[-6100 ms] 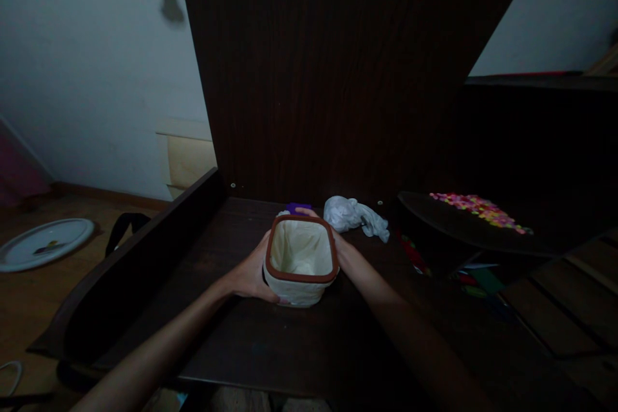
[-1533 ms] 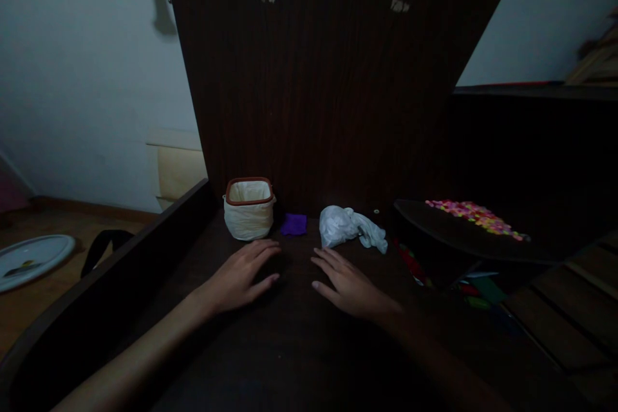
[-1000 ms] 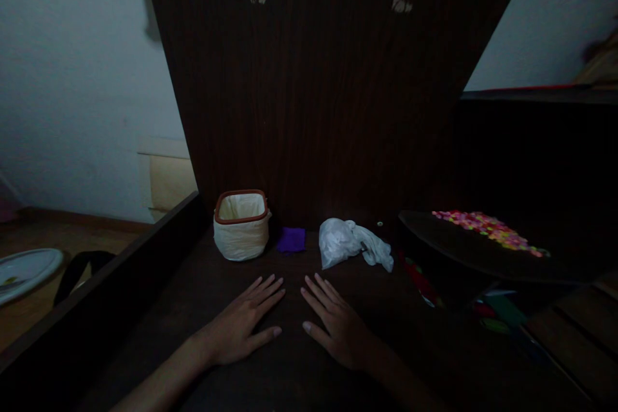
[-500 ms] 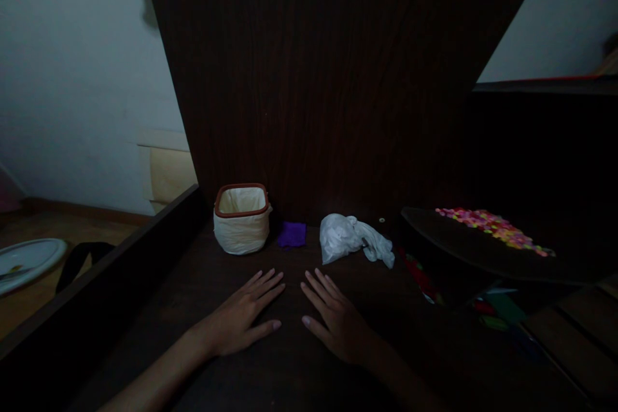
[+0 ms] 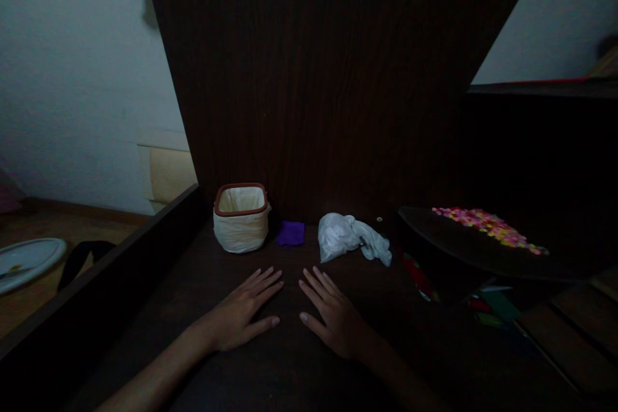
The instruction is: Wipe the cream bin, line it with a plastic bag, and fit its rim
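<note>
My left hand (image 5: 245,310) lies flat on the dark wooden surface (image 5: 290,373), fingers spread and nothing in it. My right hand (image 5: 335,314) rests the same way beside it, a gap between the two thumbs. Beyond the left hand stands a small bin (image 5: 241,232) with a cream liner and a brown rim; its inside looks empty. A folded purple cloth or bag (image 5: 290,233) lies to the right of the bin. Past the right hand's fingertips is a crumpled translucent white plastic bag (image 5: 335,237), its twisted end pointing right; what it holds is unclear.
A tall dark wooden panel (image 5: 318,96) rises behind. On the right, a dark shelf (image 5: 434,238) carries a heap of small pink and yellow pieces (image 5: 490,229). A raised side board (image 5: 145,238) borders the left. A white oval lid or dish (image 5: 31,261) sits lower, on the floor side.
Both hands stay flat in the same place. The view has shifted very slightly, and the bin, purple cloth and plastic bag have not moved on the surface.
</note>
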Motion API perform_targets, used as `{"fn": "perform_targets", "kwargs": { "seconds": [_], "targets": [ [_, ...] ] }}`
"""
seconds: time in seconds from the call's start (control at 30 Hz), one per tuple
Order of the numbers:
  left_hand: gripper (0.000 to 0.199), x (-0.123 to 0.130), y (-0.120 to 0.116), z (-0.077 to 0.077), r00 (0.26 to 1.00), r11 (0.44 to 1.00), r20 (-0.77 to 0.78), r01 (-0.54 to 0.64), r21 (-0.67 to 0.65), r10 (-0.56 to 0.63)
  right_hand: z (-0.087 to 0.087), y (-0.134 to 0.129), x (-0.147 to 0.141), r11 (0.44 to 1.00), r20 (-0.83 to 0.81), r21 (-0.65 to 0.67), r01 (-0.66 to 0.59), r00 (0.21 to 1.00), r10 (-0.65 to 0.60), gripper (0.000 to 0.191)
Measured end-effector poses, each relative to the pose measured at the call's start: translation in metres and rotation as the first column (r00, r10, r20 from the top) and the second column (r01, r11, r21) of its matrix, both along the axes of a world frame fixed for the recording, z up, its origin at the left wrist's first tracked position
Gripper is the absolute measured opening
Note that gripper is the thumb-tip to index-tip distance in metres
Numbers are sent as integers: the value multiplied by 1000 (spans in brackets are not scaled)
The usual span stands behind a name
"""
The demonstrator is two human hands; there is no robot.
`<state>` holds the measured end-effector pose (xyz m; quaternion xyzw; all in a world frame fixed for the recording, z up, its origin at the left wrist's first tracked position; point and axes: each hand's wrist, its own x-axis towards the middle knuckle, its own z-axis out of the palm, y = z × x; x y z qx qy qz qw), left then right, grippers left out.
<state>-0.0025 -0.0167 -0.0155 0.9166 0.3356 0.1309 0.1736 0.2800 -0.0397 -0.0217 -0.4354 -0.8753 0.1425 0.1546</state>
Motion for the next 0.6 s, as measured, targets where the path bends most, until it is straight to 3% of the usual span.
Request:
{"fn": "perform_targets", "kwargs": {
  "seconds": [0.6],
  "targets": [
    [65,1,-4,6,999,1000,-34,-20,9,20,7,-1,-1,998,38,-61,3,999,-1,64]
  ]
}}
